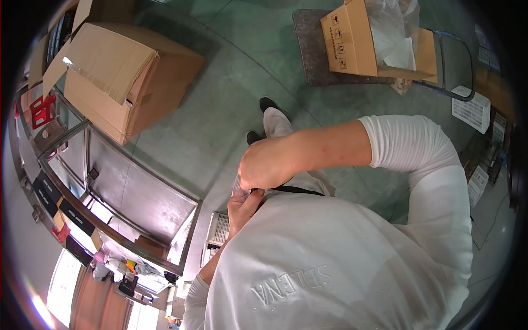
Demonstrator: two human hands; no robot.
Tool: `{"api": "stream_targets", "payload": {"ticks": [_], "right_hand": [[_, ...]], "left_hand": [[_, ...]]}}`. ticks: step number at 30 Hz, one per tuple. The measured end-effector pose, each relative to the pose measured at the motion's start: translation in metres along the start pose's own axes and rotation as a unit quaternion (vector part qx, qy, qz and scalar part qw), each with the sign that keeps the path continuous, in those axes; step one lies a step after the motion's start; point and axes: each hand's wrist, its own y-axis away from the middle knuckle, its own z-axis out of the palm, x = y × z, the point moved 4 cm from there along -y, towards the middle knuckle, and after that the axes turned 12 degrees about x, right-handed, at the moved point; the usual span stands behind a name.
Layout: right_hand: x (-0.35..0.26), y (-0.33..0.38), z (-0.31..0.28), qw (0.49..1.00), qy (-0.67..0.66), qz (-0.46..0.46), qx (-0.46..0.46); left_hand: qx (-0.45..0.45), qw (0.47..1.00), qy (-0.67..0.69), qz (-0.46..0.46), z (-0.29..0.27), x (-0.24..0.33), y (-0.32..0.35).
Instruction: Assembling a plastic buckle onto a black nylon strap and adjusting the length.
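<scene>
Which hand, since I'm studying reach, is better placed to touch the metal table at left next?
Likely the left hand: it is on the same side as the metal table, while the right hand has its forearm bent across the body. Both hands are at the waist, though, so neither looks free.

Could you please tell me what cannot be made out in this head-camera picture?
Head view: the small dark thing at the fingers, mostly covered by the right hand and left hand.
Head view: the right fingertips, hidden by that hand's own back.
Head view: the nearer black shoe, partly hidden by the right hand.
Head view: the open carton, cut off by the upper edge; plastic covers its inside.
</scene>
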Motion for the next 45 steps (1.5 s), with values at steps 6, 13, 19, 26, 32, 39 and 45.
{"api": "stream_targets", "payload": {"ticks": [6, 13, 19, 26, 32, 39, 45], "right_hand": [[-0.003, 0.0, 0.007, 0.996, 0.033, -0.045, 0.065], [0.007, 0.002, -0.009, 0.981, -0.067, 0.092, 0.155], [0.007, 0.012, -0.017, 0.978, -0.152, 0.051, 0.134], [0.018, 0.042, 0.005, 0.946, -0.283, 0.128, 0.097], [0.015, 0.061, 0.017, 0.912, -0.351, 0.16, 0.139], [0.007, 0.079, 0.027, 0.924, -0.288, 0.184, 0.172], [0.008, 0.075, 0.032, 0.931, -0.16, 0.082, 0.317]], "left_hand": [[0.033, 0.999, -0.003, 0.004, -0.002, -0.006, 0.0], [-0.023, 0.999, 0.013, 0.025, 0.007, 0.0, 0.007], [-0.005, 0.999, 0.015, 0.033, 0.009, 0.0, 0.01], [0.02, 1.0, 0.021, 0.001, 0.015, 0.003, 0.016], [0.018, 0.998, 0.059, 0.002, 0.014, 0.002, 0.014], [0.036, 0.997, 0.067, 0.021, 0.011, 0.006, 0.013], [0.055, 0.995, 0.078, 0.028, 0.008, 0.011, 0.01]]}}
